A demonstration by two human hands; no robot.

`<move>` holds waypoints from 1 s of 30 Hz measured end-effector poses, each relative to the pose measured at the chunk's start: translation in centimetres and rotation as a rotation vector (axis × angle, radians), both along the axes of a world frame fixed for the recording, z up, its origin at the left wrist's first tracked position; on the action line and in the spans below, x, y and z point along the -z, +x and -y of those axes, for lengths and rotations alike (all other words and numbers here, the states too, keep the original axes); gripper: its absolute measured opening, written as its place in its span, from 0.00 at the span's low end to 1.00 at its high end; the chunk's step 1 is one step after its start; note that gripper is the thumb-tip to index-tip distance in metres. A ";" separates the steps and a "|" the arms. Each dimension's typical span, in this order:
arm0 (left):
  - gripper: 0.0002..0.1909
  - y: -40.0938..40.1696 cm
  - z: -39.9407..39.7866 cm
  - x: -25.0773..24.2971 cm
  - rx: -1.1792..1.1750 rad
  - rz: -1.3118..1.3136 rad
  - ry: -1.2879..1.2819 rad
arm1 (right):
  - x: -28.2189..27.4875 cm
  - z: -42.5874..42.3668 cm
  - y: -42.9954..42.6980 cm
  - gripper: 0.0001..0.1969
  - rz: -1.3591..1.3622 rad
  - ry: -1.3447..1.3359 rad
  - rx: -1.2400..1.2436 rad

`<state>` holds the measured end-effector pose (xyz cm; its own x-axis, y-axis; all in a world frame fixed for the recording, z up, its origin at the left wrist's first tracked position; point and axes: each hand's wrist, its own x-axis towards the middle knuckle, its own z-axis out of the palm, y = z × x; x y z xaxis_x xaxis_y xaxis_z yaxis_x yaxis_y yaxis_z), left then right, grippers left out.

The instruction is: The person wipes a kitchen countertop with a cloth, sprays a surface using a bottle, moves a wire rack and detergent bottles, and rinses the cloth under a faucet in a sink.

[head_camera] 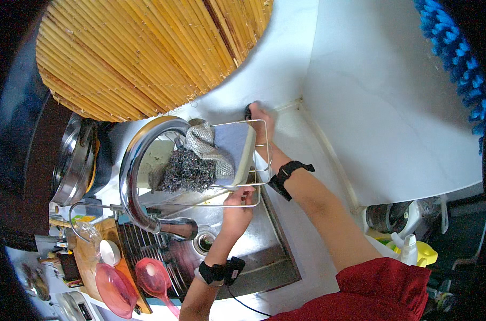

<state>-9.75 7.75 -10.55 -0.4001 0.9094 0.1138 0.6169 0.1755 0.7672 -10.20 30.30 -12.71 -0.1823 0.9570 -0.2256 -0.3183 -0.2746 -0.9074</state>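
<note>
My left hand (238, 204) is beneath the lower front corner of a wire sink rack (267, 160), its fingers bent at the wires; whether they grip the rack I cannot tell. Behind the rack, by the wall, my right hand (263, 122) is closed on a small dark object (248, 111), mostly hidden. A blue-grey sponge with a pale edge (237, 150), a whitish mesh cloth (205, 140) and a dark metal scouring pad (189, 170) sit in the rack. The curved chrome faucet (128, 176) stands in front of it.
Below lies a steel sink (273, 257) with a drain (205, 242). A pink strainer (152, 277) is on a dark drying rack, beside a pink bowl (116, 289) and wooden board (80, 257). A round slatted mat (146, 52) hangs above; steel pans (74, 164) stand left.
</note>
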 end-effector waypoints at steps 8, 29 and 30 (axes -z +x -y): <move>0.05 0.6 -0.6 0.9 0.011 0.031 0.010 | 0.8 0.3 1.2 0.04 0.602 0.995 -0.181; 0.12 -1.1 1.9 0.9 0.001 0.047 0.093 | 1.2 -3.5 4.0 0.08 1.292 0.811 0.234; 0.12 -1.0 2.0 0.7 -0.009 0.087 0.105 | 1.5 -2.9 3.5 0.09 1.195 0.901 0.165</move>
<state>-10.74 5.75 -11.29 -0.4205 0.8908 0.1724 0.5457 0.0965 0.8324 -6.70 33.21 -14.20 -0.2009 0.8432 0.4987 0.7387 0.4647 -0.4882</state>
